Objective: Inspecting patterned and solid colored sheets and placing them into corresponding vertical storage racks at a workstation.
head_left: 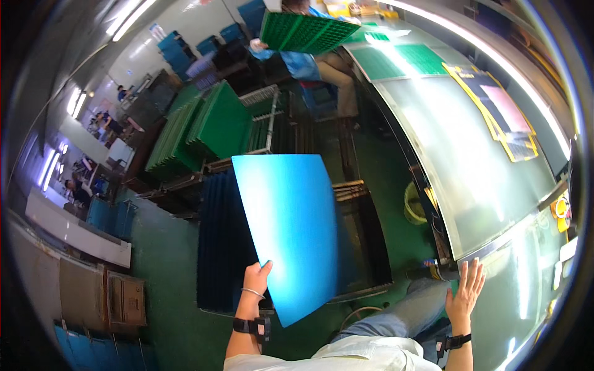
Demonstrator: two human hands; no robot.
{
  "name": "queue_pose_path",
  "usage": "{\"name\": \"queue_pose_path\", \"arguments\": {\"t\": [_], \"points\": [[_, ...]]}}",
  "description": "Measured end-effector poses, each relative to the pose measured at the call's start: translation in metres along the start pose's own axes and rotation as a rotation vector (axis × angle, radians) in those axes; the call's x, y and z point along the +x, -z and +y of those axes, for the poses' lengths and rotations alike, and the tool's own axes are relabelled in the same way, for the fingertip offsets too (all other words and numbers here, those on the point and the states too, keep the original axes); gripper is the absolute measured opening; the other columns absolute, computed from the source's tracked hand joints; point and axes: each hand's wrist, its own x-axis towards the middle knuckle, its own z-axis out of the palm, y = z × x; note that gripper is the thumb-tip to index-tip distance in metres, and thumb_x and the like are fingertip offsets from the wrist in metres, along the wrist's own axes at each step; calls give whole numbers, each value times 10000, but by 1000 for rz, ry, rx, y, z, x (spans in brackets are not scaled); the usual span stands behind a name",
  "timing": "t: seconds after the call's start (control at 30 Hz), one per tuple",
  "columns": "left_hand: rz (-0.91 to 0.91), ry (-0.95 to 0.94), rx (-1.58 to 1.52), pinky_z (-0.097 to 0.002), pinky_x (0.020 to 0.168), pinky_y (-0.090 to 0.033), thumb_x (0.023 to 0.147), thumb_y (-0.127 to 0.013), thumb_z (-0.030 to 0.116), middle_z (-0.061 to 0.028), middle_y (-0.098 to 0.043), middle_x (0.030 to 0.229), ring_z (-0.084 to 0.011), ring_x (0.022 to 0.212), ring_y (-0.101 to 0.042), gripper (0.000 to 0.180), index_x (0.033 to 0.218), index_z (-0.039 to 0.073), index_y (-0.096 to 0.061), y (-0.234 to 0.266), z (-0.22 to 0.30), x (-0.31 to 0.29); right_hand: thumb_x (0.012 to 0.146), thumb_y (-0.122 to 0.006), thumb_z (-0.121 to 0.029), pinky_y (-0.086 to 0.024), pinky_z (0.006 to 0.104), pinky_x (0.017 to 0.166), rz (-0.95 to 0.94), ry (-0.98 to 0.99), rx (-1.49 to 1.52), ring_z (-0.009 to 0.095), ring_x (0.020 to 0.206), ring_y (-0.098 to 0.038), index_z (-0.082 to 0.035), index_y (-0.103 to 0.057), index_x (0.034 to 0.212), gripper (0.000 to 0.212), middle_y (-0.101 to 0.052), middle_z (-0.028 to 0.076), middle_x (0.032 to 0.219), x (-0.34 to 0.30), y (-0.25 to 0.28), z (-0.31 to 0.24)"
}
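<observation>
My left hand (pixel 255 279) grips the lower left edge of a large, glossy blue sheet (pixel 291 229), thumb on its face. The sheet is tilted above a dark rack (pixel 365 247) and hides part of it. Dark upright panels (pixel 216 241) fill the rack's left side. Fingers stretched out, my right hand (pixel 465 294) is at the near edge of the glass-topped table (pixel 470 161) and holds nothing. Whether its palm touches the table, I cannot tell.
Several green panels (pixel 213 123) stand in a rack ahead on the left. Beyond it, a person in blue (pixel 297 65) holds a green panel (pixel 303 32). Yellow-edged dark sheets (pixel 495 111) lie on the table. A yellow-green bin (pixel 414 204) stands beneath its edge. Cardboard boxes (pixel 127 300) are at left.
</observation>
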Motion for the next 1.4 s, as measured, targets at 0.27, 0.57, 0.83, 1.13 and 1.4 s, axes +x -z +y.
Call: {"name": "queue_pose_path", "arguments": {"t": [0.27,0.57,0.83,1.13,1.4], "points": [[-35,-41,-718,-220,461,-291,881,-618,221,63,-466,592,-33,517,-385,275,663,61,-571,-9,49,-50,646,-634,-4,-170,488,1097,139,-12,303,400,1365,-140,-71,-310,1393,816,-206,185,1468,-39,38,4],[-532,-38,-1171,-337,757,-497,900,-572,173,-80,-628,967,-193,865,-608,207,997,-9,-589,-61,113,-64,814,-641,-145,-446,353,890,0,-162,866,280,1075,-554,18,-396,1313,579,-544,178,1214,-104,39,18],[-884,43,-1170,-359,801,-500,902,-568,201,-77,-620,997,-211,881,-613,251,1060,8,-556,-146,164,-88,942,-502,-228,-488,340,854,-246,-502,1857,189,962,-601,9,-452,1247,389,-594,95,1112,-119,35,17],[-1371,471,-846,-370,797,-503,938,-493,313,-84,-628,984,-215,930,-605,289,1073,62,-543,-255,161,-150,879,-581,-133,-520,310,683,220,-1091,1947,156,774,-619,-35,-541,993,155,-624,61,930,-161,35,67],[-1301,400,-824,-425,881,-453,948,-359,481,-154,-559,1142,-290,1038,-555,551,1264,32,-405,-275,174,-126,887,-503,-69,-526,286,672,458,-952,1785,150,770,-620,23,-533,1089,225,-619,76,936,-200,43,129]]}}
